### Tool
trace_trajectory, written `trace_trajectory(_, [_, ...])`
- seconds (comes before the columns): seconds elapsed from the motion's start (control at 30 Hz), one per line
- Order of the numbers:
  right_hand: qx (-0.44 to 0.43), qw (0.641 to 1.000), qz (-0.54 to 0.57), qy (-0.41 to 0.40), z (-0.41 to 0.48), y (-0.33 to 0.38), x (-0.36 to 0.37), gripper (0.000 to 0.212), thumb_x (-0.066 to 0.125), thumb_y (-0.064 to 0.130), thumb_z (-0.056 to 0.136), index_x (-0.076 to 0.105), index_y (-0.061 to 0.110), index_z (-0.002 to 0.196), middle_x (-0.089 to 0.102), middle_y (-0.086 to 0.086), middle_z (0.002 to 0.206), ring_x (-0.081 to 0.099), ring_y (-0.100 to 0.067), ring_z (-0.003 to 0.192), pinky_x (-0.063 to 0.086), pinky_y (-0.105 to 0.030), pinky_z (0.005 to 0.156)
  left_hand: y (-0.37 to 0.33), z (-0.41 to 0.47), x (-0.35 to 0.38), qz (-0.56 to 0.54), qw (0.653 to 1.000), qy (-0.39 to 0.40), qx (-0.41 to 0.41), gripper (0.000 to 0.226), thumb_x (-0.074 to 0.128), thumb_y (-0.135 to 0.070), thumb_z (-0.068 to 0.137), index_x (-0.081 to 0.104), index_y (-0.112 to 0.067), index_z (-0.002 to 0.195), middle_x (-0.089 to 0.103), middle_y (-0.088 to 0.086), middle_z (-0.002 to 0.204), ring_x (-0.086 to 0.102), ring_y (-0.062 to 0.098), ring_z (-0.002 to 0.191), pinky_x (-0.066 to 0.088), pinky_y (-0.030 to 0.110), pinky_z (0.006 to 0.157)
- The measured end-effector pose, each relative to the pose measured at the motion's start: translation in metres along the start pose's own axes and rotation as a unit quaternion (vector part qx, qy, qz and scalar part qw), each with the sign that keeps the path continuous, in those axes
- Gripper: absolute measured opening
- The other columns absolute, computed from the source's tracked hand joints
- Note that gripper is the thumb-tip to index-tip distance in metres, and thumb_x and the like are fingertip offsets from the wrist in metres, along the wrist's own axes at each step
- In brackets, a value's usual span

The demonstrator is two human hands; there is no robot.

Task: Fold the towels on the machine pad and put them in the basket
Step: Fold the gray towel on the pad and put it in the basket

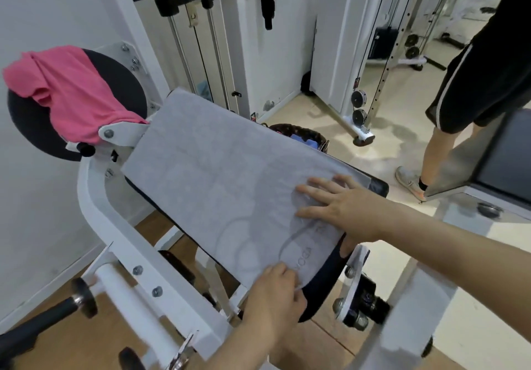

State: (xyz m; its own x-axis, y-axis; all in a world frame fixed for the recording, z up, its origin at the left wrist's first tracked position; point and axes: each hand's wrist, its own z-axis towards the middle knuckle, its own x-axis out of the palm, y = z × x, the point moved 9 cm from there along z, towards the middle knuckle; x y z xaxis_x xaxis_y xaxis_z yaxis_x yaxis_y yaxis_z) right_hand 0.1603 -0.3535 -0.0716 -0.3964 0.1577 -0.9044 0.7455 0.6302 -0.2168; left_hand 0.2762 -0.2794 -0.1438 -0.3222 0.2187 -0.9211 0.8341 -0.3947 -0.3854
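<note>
Grey towel: spread flat along the black machine pad, running from 11 to 5 o'clock through mid-view.
Your right hand: at 4 o'clock, palm down on the towel, fingers straight and spread.
Your left hand: at 6 o'clock, fingers curled over the towel's near edge, gripping it.
Pink towel: draped over the round pad at 10 o'clock.
Basket: just beyond the pad at 1 o'clock, blue cloth inside.
Bystander's leg: at 3 o'clock.

Grey towel matt terry cloth; pad smooth black vinyl.
</note>
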Motion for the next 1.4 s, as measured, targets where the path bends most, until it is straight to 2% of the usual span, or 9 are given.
trace_trajectory(0.1, [0.003,1.000,0.016,-0.013,-0.011,-0.009,-0.006,0.088,0.075,0.049,0.068,0.025,0.039,0.140,-0.005,0.006,0.161,-0.001,-0.018,0.148,0.018,-0.049,0.111,0.023,-0.002,-0.005,-0.144,0.983,0.016,-0.108,0.012,0.059,-0.028,0.081,0.061,-0.017,0.079,0.059,-0.006,0.081,0.055,0.010,0.076,0.044,0.022,0.071])
trace_trajectory(0.23, [0.022,0.997,0.055,-0.047,-0.015,-0.022,-0.019,0.047,0.059,0.024,0.078,0.045,0.033,0.122,0.021,0.015,0.154,0.024,-0.007,0.140,0.027,-0.040,0.101,0.060,-0.005,-0.007,-0.386,0.890,0.007,-0.242,0.013,0.063,-0.015,0.084,0.061,-0.016,0.072,0.056,-0.008,0.060,0.051,0.007,0.058,0.042,0.021,0.058])
trace_trajectory(0.43, [0.128,0.968,0.177,-0.119,0.000,-0.061,-0.054,0.019,0.049,0.020,0.087,0.064,0.027,0.096,0.066,0.008,0.098,0.059,-0.018,0.098,0.044,-0.036,0.086,0.080,-0.012,-0.009,-0.489,0.834,-0.009,-0.256,0.016,0.053,-0.023,0.099,0.056,-0.007,0.100,0.055,0.010,0.085,0.051,0.014,0.076,0.041,0.018,0.066])
trace_trajectory(0.6, [0.160,0.891,0.405,-0.131,0.026,-0.086,-0.092,0.011,0.066,0.020,0.084,0.075,0.027,0.086,0.069,0.012,0.089,0.058,-0.004,0.082,0.046,-0.018,0.071,0.091,-0.013,-0.033,-0.476,0.854,0.047,-0.207,0.036,0.077,-0.017,0.081,0.056,-0.029,0.107,0.064,0.015,0.090,0.061,0.018,0.081,0.050,0.020,0.068])
trace_trajectory(0.7, [0.164,0.837,0.505,-0.130,0.062,-0.088,-0.108,0.012,0.064,0.017,0.088,0.076,0.020,0.089,0.064,0.005,0.075,0.051,-0.008,0.065,0.040,-0.016,0.055,0.118,-0.008,-0.065,-0.491,0.849,0.022,-0.192,0.027,0.075,-0.010,0.083,0.063,-0.019,0.105,0.071,0.011,0.100,0.068,0.018,0.089,0.053,0.020,0.076])
trace_trajectory(0.83, [0.217,0.778,0.561,-0.179,0.116,-0.098,-0.129,0.027,0.069,0.015,0.086,0.065,-0.009,0.098,0.050,-0.007,0.074,0.047,-0.018,0.068,0.041,-0.016,0.047,0.196,-0.003,-0.113,-0.548,0.799,-0.087,-0.232,0.016,0.071,-0.008,0.085,0.069,-0.005,0.101,0.075,0.011,0.091,0.072,0.024,0.084,0.057,0.027,0.073])
trace_trajectory(1.07, [0.248,0.800,0.472,-0.275,0.227,-0.093,-0.184,0.035,0.058,0.020,0.091,0.053,-0.012,0.076,0.040,-0.009,0.064,0.034,-0.018,0.060,0.025,-0.030,0.057,0.323,0.017,-0.170,-0.524,0.781,-0.206,-0.271,0.011,0.069,-0.017,0.088,0.077,-0.012,0.084,0.076,0.006,0.079,0.070,0.012,0.067,0.053,0.021,0.063])
trace_trajectory(1.23, [0.259,0.811,0.434,-0.296,0.300,-0.085,-0.210,0.037,0.057,0.020,0.093,0.046,0.002,0.062,0.038,-0.010,0.060,0.034,-0.022,0.060,0.025,-0.032,0.055,0.399,0.040,-0.173,-0.518,0.775,-0.215,-0.293,0.014,0.064,-0.018,0.092,0.077,-0.018,0.098,0.076,-0.001,0.093,0.071,0.016,0.089,0.054,0.037,0.090])
trace_trajectory(1.4, [0.254,0.812,0.421,-0.314,0.368,-0.080,-0.223,0.045,0.059,0.018,0.091,0.042,0.014,0.049,0.037,0.001,0.048,0.034,-0.014,0.050,0.025,-0.030,0.048,0.452,0.052,-0.178,-0.544,0.715,-0.297,-0.323,0.012,0.067,-0.014,0.089,0.077,-0.017,0.095,0.077,0.001,0.090,0.072,0.022,0.088,0.055,0.039,0.088])
